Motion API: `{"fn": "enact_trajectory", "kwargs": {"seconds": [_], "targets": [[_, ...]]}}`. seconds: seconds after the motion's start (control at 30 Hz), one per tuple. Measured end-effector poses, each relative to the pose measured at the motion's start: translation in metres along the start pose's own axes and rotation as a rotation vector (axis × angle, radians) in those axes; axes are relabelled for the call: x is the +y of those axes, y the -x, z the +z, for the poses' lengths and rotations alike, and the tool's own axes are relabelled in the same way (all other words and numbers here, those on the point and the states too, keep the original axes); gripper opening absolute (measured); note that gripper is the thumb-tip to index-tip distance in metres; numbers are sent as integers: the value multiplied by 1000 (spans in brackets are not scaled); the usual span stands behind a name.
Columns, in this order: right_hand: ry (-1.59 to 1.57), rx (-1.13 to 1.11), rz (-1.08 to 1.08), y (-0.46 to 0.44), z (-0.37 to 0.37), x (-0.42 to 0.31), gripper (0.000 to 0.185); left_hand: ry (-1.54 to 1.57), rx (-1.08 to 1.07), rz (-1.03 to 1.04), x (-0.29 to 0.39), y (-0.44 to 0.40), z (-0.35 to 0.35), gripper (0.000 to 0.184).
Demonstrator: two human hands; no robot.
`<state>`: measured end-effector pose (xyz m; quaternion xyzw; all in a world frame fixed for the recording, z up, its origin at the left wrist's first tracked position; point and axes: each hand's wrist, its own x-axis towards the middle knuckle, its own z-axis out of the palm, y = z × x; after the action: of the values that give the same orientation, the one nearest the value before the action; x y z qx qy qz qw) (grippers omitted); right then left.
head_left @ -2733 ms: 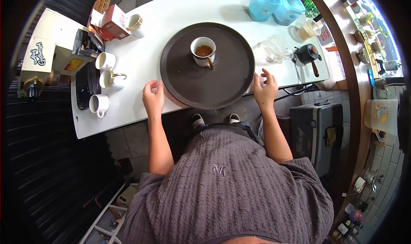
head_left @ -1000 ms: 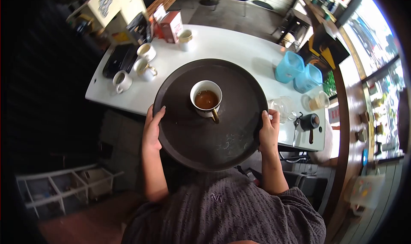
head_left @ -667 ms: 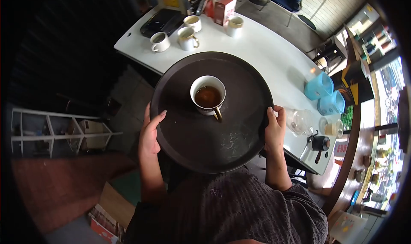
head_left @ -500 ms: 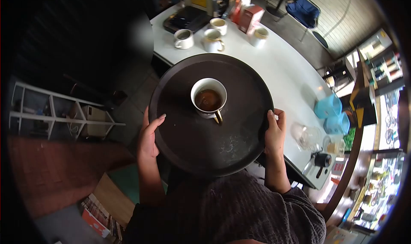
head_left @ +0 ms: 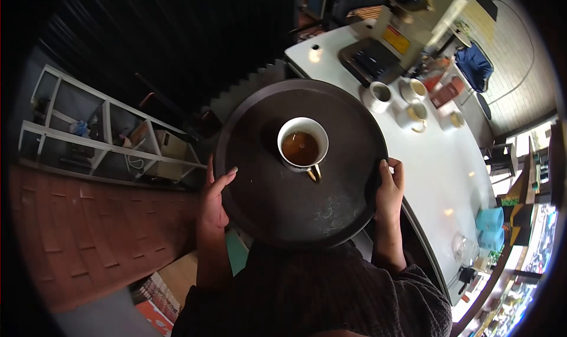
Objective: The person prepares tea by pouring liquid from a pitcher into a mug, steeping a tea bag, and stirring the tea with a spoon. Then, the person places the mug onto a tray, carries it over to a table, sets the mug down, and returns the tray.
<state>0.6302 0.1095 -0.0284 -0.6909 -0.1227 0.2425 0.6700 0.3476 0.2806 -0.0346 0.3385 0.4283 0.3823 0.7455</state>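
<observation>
A round dark serving tray (head_left: 260, 201) is held out in front of my body. My left hand (head_left: 216, 196) grips its left rim, thumb on top and fingers mostly hidden beneath. On the right rim, my right hand (head_left: 390, 189) holds in the same way, thumb above. Near the tray's middle stands an upright white cup (head_left: 303, 142) with a gold handle and brown liquid inside. Pale smears mark the tray's surface close to its lower right edge. Neither hand touches the cup.
A white counter (head_left: 440, 177) runs along my right, with several mugs (head_left: 412, 117), a dark flat device (head_left: 373, 59), blue containers (head_left: 489, 228) and a glass jug (head_left: 466, 251). White shelving (head_left: 106, 121) stands left, beside a brick-patterned surface (head_left: 100, 230).
My view has turned left, so the counter and mugs shift right and more shelving and dark wall show. The tray and cup stay in front of me, both hands still gripping the tray.
</observation>
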Motion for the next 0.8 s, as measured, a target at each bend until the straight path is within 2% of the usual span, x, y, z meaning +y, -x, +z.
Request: {"fn": "enact_trajectory", "kwargs": {"seconds": [0.13, 0.2, 0.27, 0.33, 0.4, 0.5, 0.53, 0.6, 0.67, 0.7, 0.8], "targets": [[51, -88, -25, -38, 83, 10, 10, 42, 27, 65, 34, -49, -36, 69], [-55, -127, 13, -61, 130, 11, 10, 110, 74, 78, 48, -78, -52, 63], [-86, -216, -37, -91, 171, 18, 10, 19, 42, 144, 59, -114, -74, 60], [-46, -259, -38, -125, 209, 23, 11, -70, 24, 205, 75, -143, -75, 56], [-104, -315, -22, -155, 254, 15, 11, 280, 33, 124, 101, -173, -67, 53], [-174, -356, 26, -207, 315, 3, 10, 337, 14, 104, 125, -228, -76, 46], [-151, -387, 31, -225, 332, 0, 10, 326, 19, 102, 136, -241, -71, 46], [-229, -411, 94, -259, 366, -8, 11, 242, 90, 249, 161, -275, -54, 47], [-163, -411, -28, -287, 396, -14, 6, 221, 108, 250, 180, -310, -50, 47], [-247, -436, -5, -299, 411, -20, 7, 214, 129, 254, 188, -327, -49, 47], [-204, -380, -28, -337, 447, -32, 6, 206, 112, 174, 214, -386, -49, 50]]}}
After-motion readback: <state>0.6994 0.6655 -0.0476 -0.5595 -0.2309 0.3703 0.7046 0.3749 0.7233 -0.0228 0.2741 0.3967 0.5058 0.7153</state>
